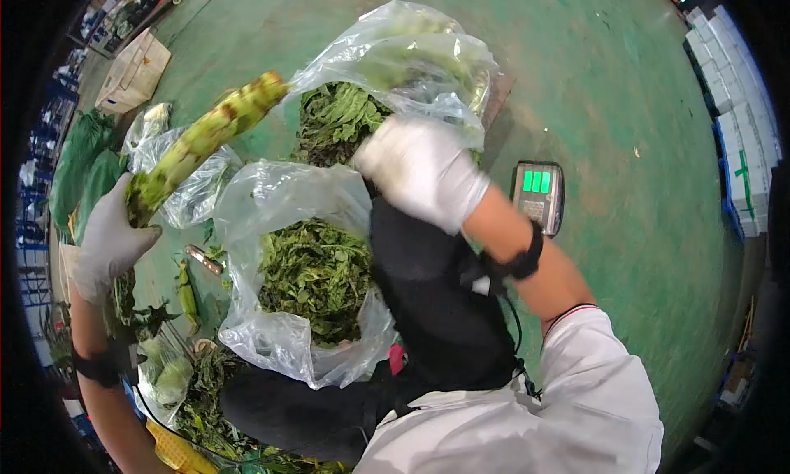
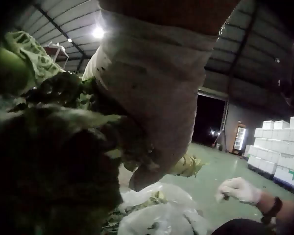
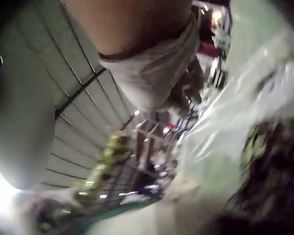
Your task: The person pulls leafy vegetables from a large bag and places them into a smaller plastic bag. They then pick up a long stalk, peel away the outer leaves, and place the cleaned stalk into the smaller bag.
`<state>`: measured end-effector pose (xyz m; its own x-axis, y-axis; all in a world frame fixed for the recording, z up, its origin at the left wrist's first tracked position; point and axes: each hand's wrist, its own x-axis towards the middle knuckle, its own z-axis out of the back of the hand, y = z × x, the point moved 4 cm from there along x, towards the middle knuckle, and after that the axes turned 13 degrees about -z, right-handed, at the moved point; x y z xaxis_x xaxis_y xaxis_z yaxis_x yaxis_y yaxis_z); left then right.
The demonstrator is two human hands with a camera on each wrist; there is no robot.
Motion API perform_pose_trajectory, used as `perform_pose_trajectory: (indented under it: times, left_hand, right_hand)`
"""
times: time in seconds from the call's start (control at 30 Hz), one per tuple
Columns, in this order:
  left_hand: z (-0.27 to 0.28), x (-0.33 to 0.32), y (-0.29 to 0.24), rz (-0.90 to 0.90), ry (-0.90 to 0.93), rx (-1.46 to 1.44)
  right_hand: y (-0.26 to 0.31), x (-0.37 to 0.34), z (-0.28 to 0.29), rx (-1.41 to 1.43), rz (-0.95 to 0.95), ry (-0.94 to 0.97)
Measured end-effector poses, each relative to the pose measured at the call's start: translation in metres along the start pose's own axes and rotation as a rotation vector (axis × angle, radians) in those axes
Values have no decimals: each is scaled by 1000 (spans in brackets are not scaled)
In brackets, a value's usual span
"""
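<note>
My gloved left hand point(image 1: 109, 239) grips a stem lettuce stalk point(image 1: 210, 137) near its leafy lower end, the pale stem slanting up to the right. In the left wrist view, dark leaves point(image 2: 49, 156) hang beside that glove. My gloved right hand point(image 1: 424, 169), blurred by motion, is over the near edge of a clear plastic bag point(image 1: 403, 54) and the leaves point(image 1: 341, 116) by it. Its fingers look curled in the left wrist view; I cannot tell whether a scrap is between them. Nearer my legs stands an open plastic bag point(image 1: 247, 194) full of torn leaves point(image 1: 317, 276).
A knife point(image 1: 204, 259) and a thin green stalk point(image 1: 188, 297) lie on the green floor at left. A digital scale point(image 1: 538, 196) stands at right. Bagged vegetables point(image 1: 193, 178) and a white foam box point(image 1: 134, 72) are at upper left. White boxes point(image 1: 741, 137) are stacked far right.
</note>
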<state>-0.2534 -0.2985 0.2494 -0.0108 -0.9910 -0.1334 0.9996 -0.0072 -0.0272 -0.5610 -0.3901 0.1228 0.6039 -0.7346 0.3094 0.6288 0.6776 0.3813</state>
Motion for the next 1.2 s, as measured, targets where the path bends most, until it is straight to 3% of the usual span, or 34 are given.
perform_pose_trajectory:
  times: [0.03,0.07,0.1,0.13,0.2,0.23,0.3,0.33,0.37,0.5,0.57,0.63,0.67,0.7,0.73,0.77,0.83,0.9,1.07,1.13,1.2]
  left_hand:
    - [-2,7,-8,-59,-12,-25]
    - [-16,23,6,-75,47,-46]
    - [-25,33,-2,-101,83,-145]
    - [-31,43,-13,-130,116,-239]
    - [-34,59,-46,-149,186,-365]
    - [-44,67,-46,-208,171,-344]
    - [-59,79,-48,-167,281,-456]
    - [-71,88,-50,-185,316,-567]
    - [-78,98,-57,-320,239,-559]
    - [-112,171,-98,-282,471,-438]
    - [-134,223,-126,-312,497,-574]
    - [-148,280,-162,-503,339,-660]
    - [-146,309,-180,-405,269,-533]
    - [-162,348,-186,-471,215,-649]
    - [-148,360,-201,-573,21,-540]
    - [-170,399,-189,-260,-288,-279]
    - [-155,421,-183,-358,-323,-270]
    - [-139,403,-162,-303,-290,-68]
    - [-117,345,-77,-189,-497,180]
    - [-102,306,-46,-169,-499,150]
    - [-74,243,-36,-124,-300,15]
  right_hand:
    - [-46,8,-4,16,-234,-113]
    - [-96,18,-32,232,-234,-179]
    - [-124,27,-50,140,-334,-93]
    - [-140,28,-72,-170,-352,-217]
    - [-167,41,-94,-276,-498,-16]
    - [-174,45,-91,-264,-628,270]
    - [-199,38,-85,216,-586,-186]
    - [-223,47,-89,-9,-523,-311]
    - [-229,43,-74,446,-594,-428]
    - [-232,50,-8,852,-617,-444]
    - [-231,52,13,913,-612,-450]
    - [-230,54,19,845,-636,-449]
    - [-238,57,14,814,-661,-451]
    - [-232,58,17,902,-641,-449]
    - [-219,58,24,988,-616,-446]
    - [-213,59,26,1077,-591,-437]
    - [-225,59,17,974,-633,-392]
    - [-227,50,16,911,-703,-271]
    - [-205,40,-9,962,-519,-175]
    - [-202,33,-16,652,-566,-194]
    - [-185,26,-10,461,-571,-171]
